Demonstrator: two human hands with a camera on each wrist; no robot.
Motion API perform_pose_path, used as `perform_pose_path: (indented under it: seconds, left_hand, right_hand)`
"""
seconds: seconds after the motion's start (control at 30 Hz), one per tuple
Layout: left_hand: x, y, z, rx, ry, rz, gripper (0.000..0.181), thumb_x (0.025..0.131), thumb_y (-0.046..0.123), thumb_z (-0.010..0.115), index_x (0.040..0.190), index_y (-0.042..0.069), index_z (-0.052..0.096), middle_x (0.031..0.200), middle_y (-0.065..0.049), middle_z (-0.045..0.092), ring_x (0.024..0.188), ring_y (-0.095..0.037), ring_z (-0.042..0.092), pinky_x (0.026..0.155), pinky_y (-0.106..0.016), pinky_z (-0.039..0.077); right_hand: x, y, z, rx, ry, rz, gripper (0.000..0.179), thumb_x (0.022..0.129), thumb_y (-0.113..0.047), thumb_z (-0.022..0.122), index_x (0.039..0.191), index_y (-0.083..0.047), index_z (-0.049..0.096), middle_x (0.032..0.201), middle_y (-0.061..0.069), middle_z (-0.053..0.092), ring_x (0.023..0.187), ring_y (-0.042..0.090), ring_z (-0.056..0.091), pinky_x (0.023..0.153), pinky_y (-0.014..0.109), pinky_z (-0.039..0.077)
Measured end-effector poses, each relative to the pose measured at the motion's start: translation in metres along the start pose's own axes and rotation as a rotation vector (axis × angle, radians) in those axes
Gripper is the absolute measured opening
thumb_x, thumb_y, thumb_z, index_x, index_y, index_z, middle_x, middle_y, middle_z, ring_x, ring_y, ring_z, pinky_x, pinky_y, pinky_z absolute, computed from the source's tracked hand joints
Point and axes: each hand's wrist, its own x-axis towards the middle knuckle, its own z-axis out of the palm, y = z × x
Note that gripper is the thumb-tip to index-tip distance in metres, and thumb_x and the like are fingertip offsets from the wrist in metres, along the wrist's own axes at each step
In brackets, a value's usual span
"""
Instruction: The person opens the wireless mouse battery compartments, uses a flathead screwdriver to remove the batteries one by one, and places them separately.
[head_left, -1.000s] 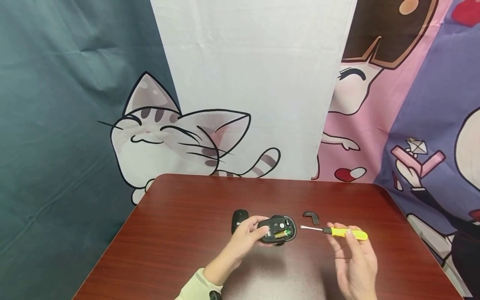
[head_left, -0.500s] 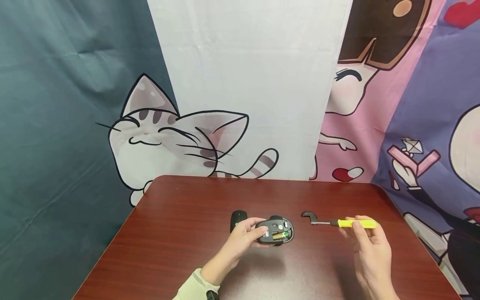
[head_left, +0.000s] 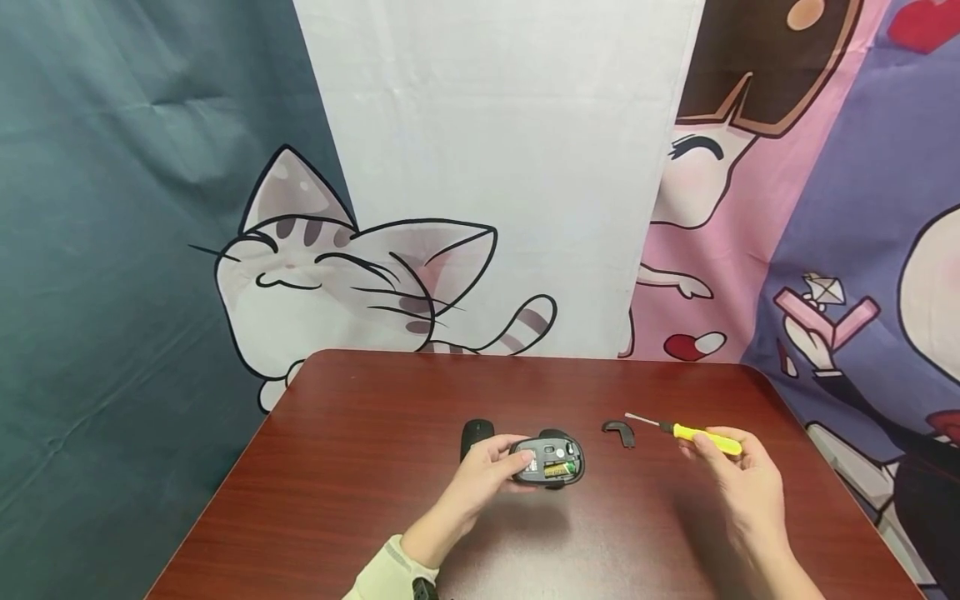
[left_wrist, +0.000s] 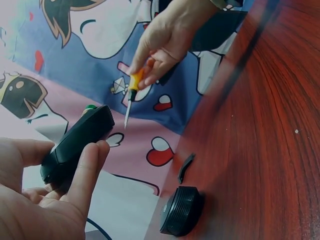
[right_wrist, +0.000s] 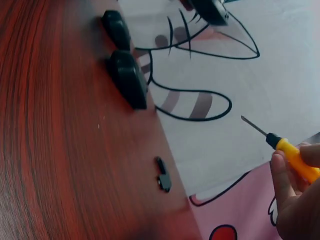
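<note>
My left hand [head_left: 483,471] holds a black computer mouse [head_left: 536,467] with its underside up, the thumb lying on that underside. A green and gold battery [head_left: 558,470] shows in the mouse's uncovered compartment. To the right, my right hand [head_left: 742,483] grips a screwdriver [head_left: 708,436] by its yellow handle. The screwdriver's tip points left and away, apart from everything, near a curved black cover [head_left: 621,432] lying on the table. In the left wrist view, fingers wrap the sides of the mouse [left_wrist: 75,147].
The brown table [head_left: 360,467] has a second black mouse [head_left: 477,438] behind my left hand. Two black mice, a nearer one [right_wrist: 127,77] and a farther one [right_wrist: 116,27], rest on it in the right wrist view. A printed cloth [head_left: 495,167] hangs behind.
My right hand has moved right with the screwdriver, whose tip has swung away from me, past the black cover. My left hand and its mouse have hardly moved.
</note>
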Motion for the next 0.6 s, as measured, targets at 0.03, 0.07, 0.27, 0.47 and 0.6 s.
perform_pose_path:
  seconds: [0.03, 0.07, 0.27, 0.47, 0.6]
  left_hand:
    - [0.0, 0.0, 0.0, -0.001, 0.0, 0.0, 0.039, 0.099, 0.011, 0.063, 0.129, -0.012, 0.056, 0.114, -0.024, 0.07, 0.093, -0.023, 0.073, 0.083, -0.042, 0.064]
    - [0.0, 0.0, 0.0, -0.001, 0.001, -0.001, 0.039, 0.099, 0.011, 0.063, 0.129, -0.012, 0.056, 0.114, -0.024, 0.07, 0.093, -0.023, 0.073, 0.082, -0.041, 0.064]
    - [0.0, 0.0, -0.001, 0.01, 0.008, -0.007, 0.038, 0.099, 0.012, 0.063, 0.128, -0.012, 0.058, 0.112, -0.023, 0.071, 0.092, -0.023, 0.074, 0.084, -0.043, 0.064]
    - [-0.001, 0.0, 0.0, 0.007, 0.012, -0.01, 0.037, 0.099, 0.011, 0.063, 0.128, -0.012, 0.058, 0.112, -0.024, 0.071, 0.092, -0.023, 0.073, 0.084, -0.044, 0.064]
    - [-0.002, 0.001, 0.001, 0.01, 0.021, -0.015, 0.038, 0.099, 0.012, 0.064, 0.128, -0.012, 0.058, 0.112, -0.023, 0.071, 0.093, -0.023, 0.073, 0.081, -0.04, 0.065]
  right_hand:
    - [0.002, 0.001, -0.001, -0.058, -0.003, 0.014, 0.025, 0.088, -0.001, 0.076, 0.107, 0.001, 0.06, 0.089, -0.002, 0.075, 0.075, 0.013, 0.076, 0.074, 0.022, 0.062]
    - [0.004, 0.002, -0.003, -0.115, -0.007, 0.028, 0.026, 0.088, -0.004, 0.078, 0.105, 0.0, 0.06, 0.088, -0.005, 0.074, 0.075, 0.011, 0.075, 0.073, 0.019, 0.062]
    - [0.014, 0.01, -0.011, -0.583, 0.002, 0.051, 0.035, 0.09, -0.029, 0.079, 0.107, -0.003, 0.063, 0.083, -0.022, 0.067, 0.076, -0.002, 0.063, 0.062, 0.013, 0.053]
    - [0.023, 0.019, -0.019, -0.826, 0.051, 0.064, 0.044, 0.09, -0.045, 0.075, 0.119, -0.012, 0.068, 0.088, -0.016, 0.064, 0.082, 0.009, 0.051, 0.06, 0.02, 0.045]
    - [0.026, 0.025, -0.022, -0.866, 0.064, 0.074, 0.045, 0.09, -0.047, 0.074, 0.121, -0.014, 0.069, 0.089, -0.012, 0.065, 0.082, 0.01, 0.05, 0.06, 0.021, 0.044]
